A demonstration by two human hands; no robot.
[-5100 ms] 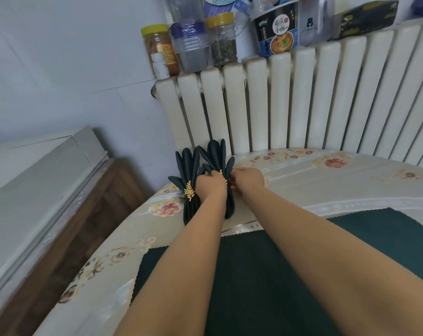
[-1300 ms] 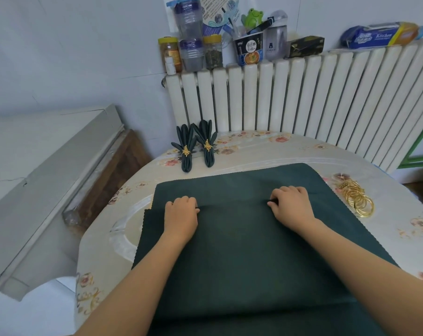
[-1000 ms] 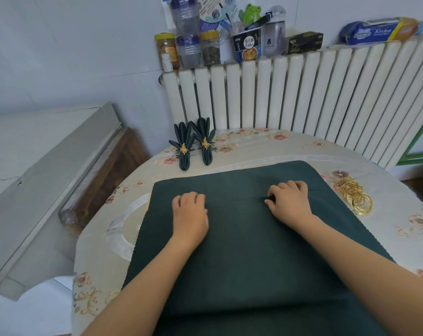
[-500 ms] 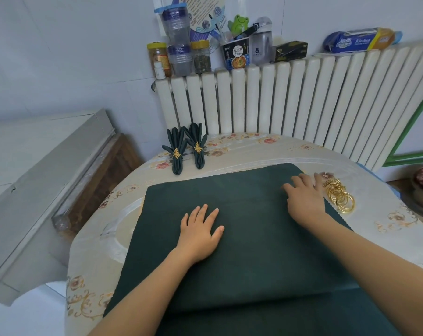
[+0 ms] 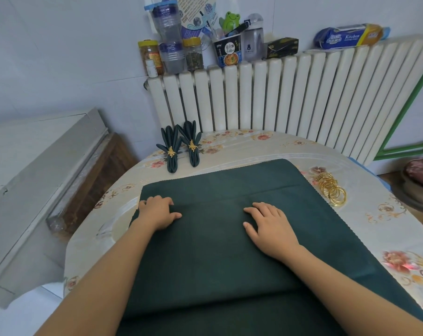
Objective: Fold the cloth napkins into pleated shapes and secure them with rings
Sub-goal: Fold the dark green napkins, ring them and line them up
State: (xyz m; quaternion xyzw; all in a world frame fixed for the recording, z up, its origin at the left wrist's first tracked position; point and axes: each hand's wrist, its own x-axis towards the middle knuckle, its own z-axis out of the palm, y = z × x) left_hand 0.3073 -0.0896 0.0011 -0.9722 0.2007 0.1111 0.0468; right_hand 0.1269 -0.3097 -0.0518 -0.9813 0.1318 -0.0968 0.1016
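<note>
A dark green napkin [image 5: 217, 243] lies spread flat on the round table, on top of more green cloth near me. A faint crease crosses its far part. My left hand [image 5: 157, 212] rests near the napkin's left edge, its fingers curled down onto the fabric. My right hand [image 5: 268, 226] lies on the napkin right of centre, fingers apart and pressing it. Two pleated green napkins [image 5: 171, 154] [image 5: 193, 149], each held by a gold leaf ring, lie side by side at the table's far left. Several loose gold rings [image 5: 333, 189] are piled just off the napkin's right edge.
The table has a floral cover [image 5: 387, 214] and stands against a white radiator [image 5: 278, 98]. Jars, bottles and boxes [image 5: 193, 54] line the radiator's top. A grey cabinet [image 5: 35, 180] stands to the left, and a dark cushioned stool [image 5: 421, 175] to the right.
Earlier both hands set down the second ringed napkin at the far left. Over the last second they smoothed the flat napkin; my left hand moved up-left and curled, my right hand came back from the rings.
</note>
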